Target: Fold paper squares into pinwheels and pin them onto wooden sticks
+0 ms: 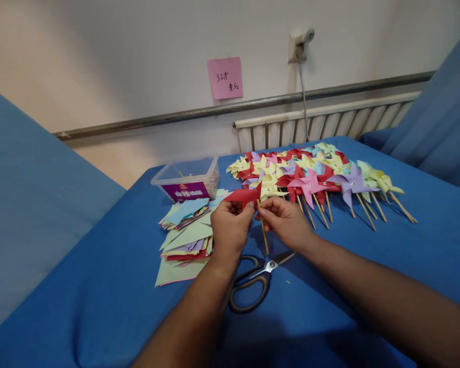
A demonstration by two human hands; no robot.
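Note:
My left hand (230, 227) is closed on a red paper pinwheel (242, 196) held just above the blue table (99, 296). My right hand (285, 220) pinches a thin wooden stick (263, 232) that meets the red paper at its top end and hangs down between my hands. Both hands are close together over the middle of the table. Black-handled scissors (253, 283) lie flat just below my hands.
A heap of finished coloured pinwheels on sticks (314, 176) fills the far right. Cut paper sheets (186, 235) lie stacked at the left, behind them a clear plastic box (187, 179). A radiator (329, 120), wall socket and pink note (225, 77) are on the wall.

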